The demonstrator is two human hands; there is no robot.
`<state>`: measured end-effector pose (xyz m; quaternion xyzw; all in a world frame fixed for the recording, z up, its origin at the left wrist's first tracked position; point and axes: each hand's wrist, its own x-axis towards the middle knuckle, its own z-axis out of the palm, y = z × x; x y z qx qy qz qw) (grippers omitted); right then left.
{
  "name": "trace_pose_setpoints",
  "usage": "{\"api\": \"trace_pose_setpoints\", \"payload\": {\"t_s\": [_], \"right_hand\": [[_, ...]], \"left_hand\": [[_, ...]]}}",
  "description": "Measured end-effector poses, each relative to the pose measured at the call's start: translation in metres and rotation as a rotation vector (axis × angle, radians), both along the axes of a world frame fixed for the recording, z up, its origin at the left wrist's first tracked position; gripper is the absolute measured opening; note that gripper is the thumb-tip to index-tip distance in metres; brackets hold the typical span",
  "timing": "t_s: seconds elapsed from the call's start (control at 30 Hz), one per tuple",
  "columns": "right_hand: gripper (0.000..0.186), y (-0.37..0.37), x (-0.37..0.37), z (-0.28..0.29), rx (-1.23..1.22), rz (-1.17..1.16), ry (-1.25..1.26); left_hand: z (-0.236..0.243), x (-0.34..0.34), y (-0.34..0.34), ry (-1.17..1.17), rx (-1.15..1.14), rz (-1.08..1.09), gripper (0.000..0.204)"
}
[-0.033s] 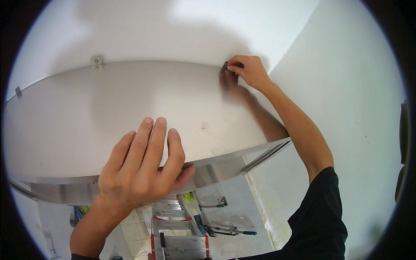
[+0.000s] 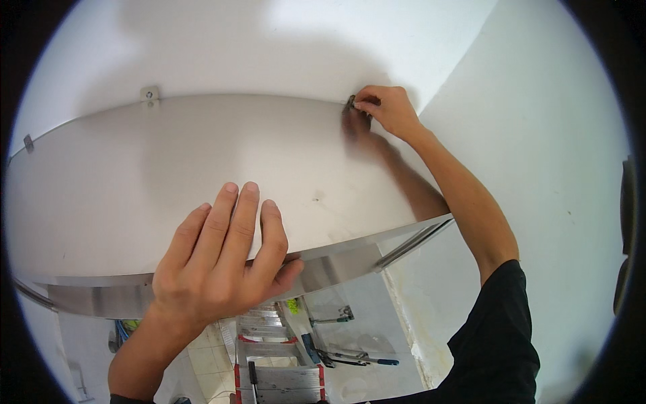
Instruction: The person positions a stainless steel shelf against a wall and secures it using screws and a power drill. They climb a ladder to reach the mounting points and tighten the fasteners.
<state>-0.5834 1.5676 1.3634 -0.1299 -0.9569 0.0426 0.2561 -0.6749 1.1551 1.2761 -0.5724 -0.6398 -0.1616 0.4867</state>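
A wide, pale metal cabinet top [image 2: 282, 155] lies against the white wall and reflects my right arm. My left hand [image 2: 215, 256] rests over its front edge, fingers stretched out and slightly apart, with the thumb lower, by the rim. At the back right, my right hand [image 2: 387, 108] is closed in a pinch at a small dark fitting [image 2: 350, 102] where the top meets the wall. What the fingertips hold is too small to make out. A metal angle bracket [image 2: 149, 94] with a screw fixes the back edge further left.
Below the front edge stands a metal stepladder [image 2: 279, 384] with red trim. Long-handled tools [image 2: 356, 359] lie to its right on the surface beneath. Another small bracket [image 2: 28, 143] sits at the far left. A side wall [image 2: 538, 135] rises close on the right.
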Motion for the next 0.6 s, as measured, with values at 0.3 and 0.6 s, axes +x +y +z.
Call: {"api": "trace_pose_setpoints", "payload": {"t_s": [0.3,0.6], "right_hand": [[0.016,0.025,0.005,-0.005,0.802,0.240,-0.081],[0.017,0.015,0.002,-0.003,0.645,0.141,-0.083]], "left_hand": [[0.003,0.002,0.000,-0.002,0.000,0.002,0.048],[-0.001,0.001,0.000,-0.031,-0.009,0.006,0.047]]}}
